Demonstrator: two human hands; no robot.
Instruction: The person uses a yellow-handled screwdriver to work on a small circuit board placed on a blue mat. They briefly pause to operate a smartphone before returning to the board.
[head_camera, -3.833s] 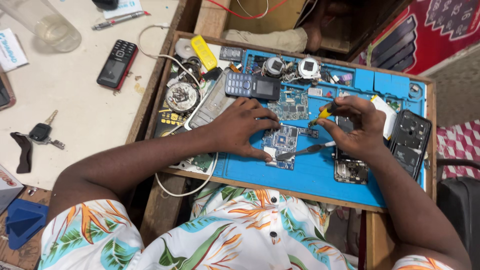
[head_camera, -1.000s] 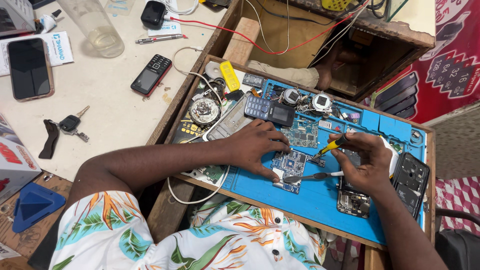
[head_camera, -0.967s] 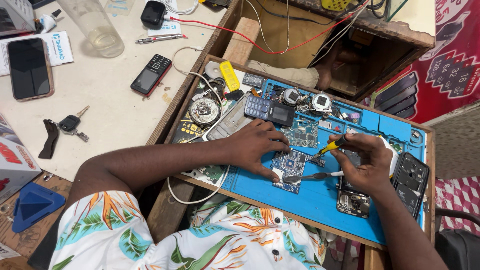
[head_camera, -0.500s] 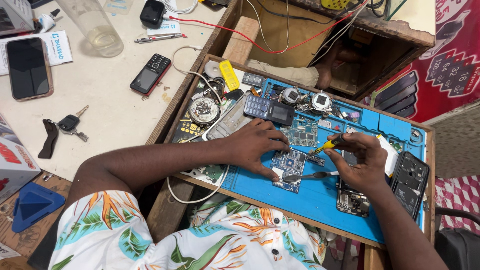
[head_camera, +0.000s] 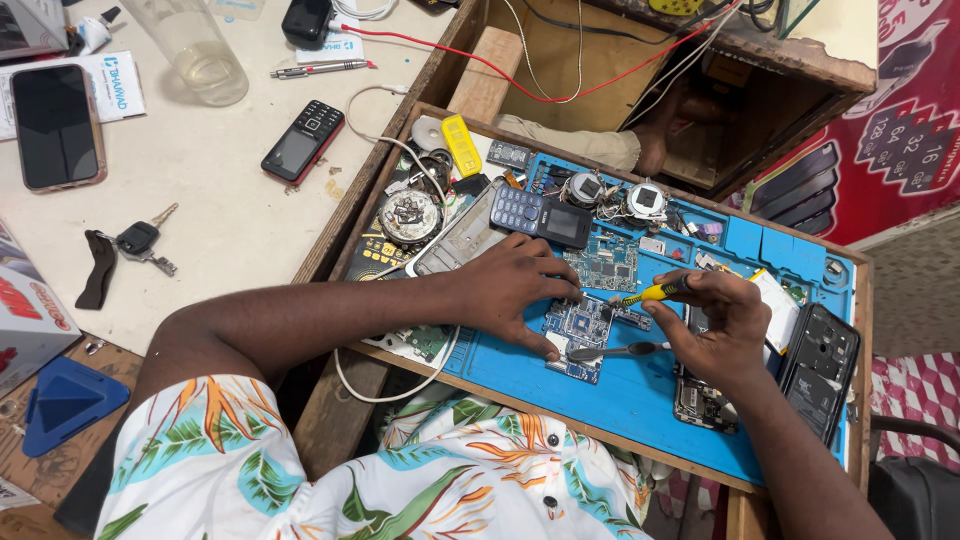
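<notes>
Your left hand (head_camera: 515, 290) pins the small blue circuit board (head_camera: 578, 330) flat on the blue mat (head_camera: 640, 400), fingers spread. Your right hand (head_camera: 722, 325) grips a yellow-handled screwdriver (head_camera: 652, 294), tip at the board's upper edge, with tweezers (head_camera: 615, 351) just below. Risk: if the tip slips, it may gouge the board or jab your left fingertips. Loose parts crowd nearby.
</notes>
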